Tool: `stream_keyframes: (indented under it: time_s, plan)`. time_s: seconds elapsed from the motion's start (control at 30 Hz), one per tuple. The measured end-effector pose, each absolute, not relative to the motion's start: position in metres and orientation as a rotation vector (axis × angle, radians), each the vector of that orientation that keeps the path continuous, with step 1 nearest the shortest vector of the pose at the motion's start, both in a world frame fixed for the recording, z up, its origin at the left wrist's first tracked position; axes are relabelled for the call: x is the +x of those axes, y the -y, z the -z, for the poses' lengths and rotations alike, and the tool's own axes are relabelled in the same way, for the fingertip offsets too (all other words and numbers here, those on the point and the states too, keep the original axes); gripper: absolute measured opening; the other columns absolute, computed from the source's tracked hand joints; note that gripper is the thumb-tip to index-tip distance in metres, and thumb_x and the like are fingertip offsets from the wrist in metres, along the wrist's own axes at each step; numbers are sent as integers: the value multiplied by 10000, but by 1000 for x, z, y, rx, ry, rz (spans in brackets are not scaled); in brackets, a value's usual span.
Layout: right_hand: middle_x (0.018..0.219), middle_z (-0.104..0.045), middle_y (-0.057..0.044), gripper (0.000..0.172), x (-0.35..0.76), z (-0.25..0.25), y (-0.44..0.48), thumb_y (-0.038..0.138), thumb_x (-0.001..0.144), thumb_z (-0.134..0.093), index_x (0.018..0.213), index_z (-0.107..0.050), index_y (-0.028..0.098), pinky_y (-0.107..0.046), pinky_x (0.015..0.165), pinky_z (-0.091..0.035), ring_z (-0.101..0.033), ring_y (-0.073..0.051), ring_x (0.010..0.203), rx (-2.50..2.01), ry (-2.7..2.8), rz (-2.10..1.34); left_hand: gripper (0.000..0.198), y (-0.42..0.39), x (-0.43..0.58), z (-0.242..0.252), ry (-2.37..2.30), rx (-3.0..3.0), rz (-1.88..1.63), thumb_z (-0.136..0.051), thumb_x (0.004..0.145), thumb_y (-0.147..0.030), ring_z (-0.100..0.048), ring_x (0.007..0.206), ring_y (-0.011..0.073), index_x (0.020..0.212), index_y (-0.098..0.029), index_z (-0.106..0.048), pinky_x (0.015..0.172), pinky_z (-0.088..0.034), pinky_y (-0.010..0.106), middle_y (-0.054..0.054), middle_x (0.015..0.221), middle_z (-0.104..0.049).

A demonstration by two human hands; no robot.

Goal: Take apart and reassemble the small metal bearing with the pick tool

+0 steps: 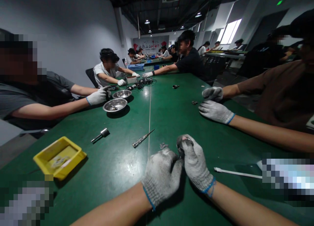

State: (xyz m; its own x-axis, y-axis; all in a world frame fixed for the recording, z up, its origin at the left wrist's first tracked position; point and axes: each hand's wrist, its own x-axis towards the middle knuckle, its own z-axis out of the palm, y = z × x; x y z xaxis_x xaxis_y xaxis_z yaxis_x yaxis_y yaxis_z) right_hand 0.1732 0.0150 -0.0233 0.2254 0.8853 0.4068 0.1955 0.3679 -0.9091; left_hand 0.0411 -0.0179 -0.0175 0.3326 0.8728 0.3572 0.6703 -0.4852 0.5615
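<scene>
Green table (117, 147) spread wide, yellow bin (70, 169) over on the left! Gloved left hand (160, 173) and right hand (196, 164) are together, fingers curled, their grip hidden, can't tell; slim screwdriver (140, 140) beyond, small metal rings (164, 146) clustered just past the left knuckles!

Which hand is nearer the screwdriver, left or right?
Left. The left hand is on the camera's side of the screwdriver and slightly right, not touching it; the right hand is farther right, beyond the left.
</scene>
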Motion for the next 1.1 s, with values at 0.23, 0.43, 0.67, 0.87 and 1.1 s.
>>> stream_keyframes:
  time_s: [0.23, 0.43, 0.67, 0.87, 1.1]
  plan:
    - [630, -573, 3, 628, 176, 24, -13, 781, 959, -414, 695, -578, 235, -302, 556, -431, -537, -178, 575, -1125, 1282, -557, 231, 15, 39, 21, -1340, 2268, -1072, -505, 997, -229, -669, 724, 190, 838, -200, -670, 665, -503, 287, 60, 824, -704]
    - [744, -686, -41, 623, 171, 27, -11, 747, 995, -391, 787, -651, 221, -324, 670, -512, -657, -213, 702, -1135, 1240, -622, 179, 10, 36, 26, -1334, 2219, -1111, -555, 998, -193, -677, 777, 188, 930, -193, -721, 717, -520, 282, 59, 896, -727]
    - [708, -649, -19, 626, 170, 25, -9, 793, 969, -395, 786, -608, 234, -313, 617, -490, -618, -202, 652, -1191, 1214, -537, 128, 4, 35, 19, -1417, 1972, -1124, -695, 948, -214, -661, 744, 156, 854, -203, -781, 691, -496, 252, 16, 809, -698]
    - [740, -663, -28, 588, 171, 26, -7, 740, 1002, -368, 815, -612, 238, -322, 661, -499, -628, -213, 696, -1225, 1196, -491, 118, 2, 36, 14, -1505, 1836, -1145, -768, 894, -229, -650, 712, 141, 782, -196, -785, 647, -462, 240, -3, 746, -673]
    - [701, -643, -16, 567, 170, 33, -9, 749, 981, -416, 835, -613, 238, -313, 604, -497, -604, -201, 627, -1245, 1110, -672, 140, 3, 35, 15, -1494, 1832, -1170, -754, 890, -219, -624, 651, 132, 753, -201, -775, 612, -451, 238, -13, 701, -655]
